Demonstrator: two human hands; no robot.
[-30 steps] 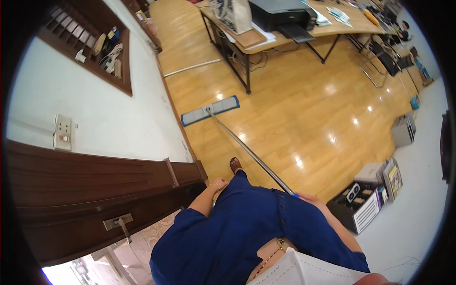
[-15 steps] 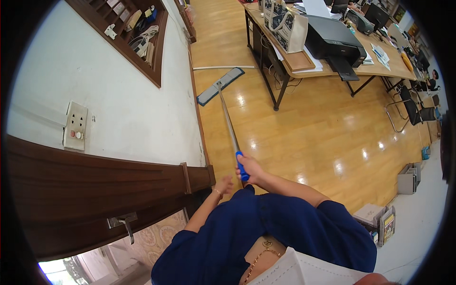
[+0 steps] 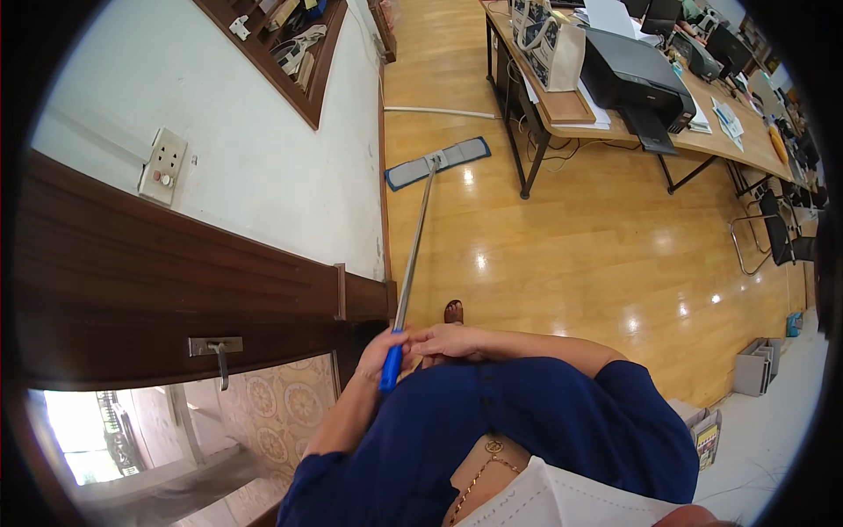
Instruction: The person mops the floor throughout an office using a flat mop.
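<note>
A flat mop (image 3: pixel 457 155) with a wide grey head and blue edging lies on the wooden floor ahead, near the left wall. Its metal pole slopes back toward me and ends in a blue grip. Close to my body, my left hand (image 3: pixel 376 353) is closed around that grip. Beside it, my right hand (image 3: pixel 446 340) has its fingers stretched toward the left hand, reaching the grip's side; part of its fingers is hidden. One foot in a sandal (image 3: pixel 453 311) shows just beyond my hands.
A brown wooden door (image 3: pixel 176 272) with a metal handle stands at my left. A white pipe (image 3: pixel 439 111) crosses the floor beyond the mop. On the right are a desk (image 3: pixel 615 132) with a black printer (image 3: pixel 638 83), a chair (image 3: pixel 777 230) and grey file holders (image 3: pixel 757 364).
The blue grip has passed from my right hand to my left and come nearer my body. The mop head has swung flatter across the floor, and the view has shifted.
</note>
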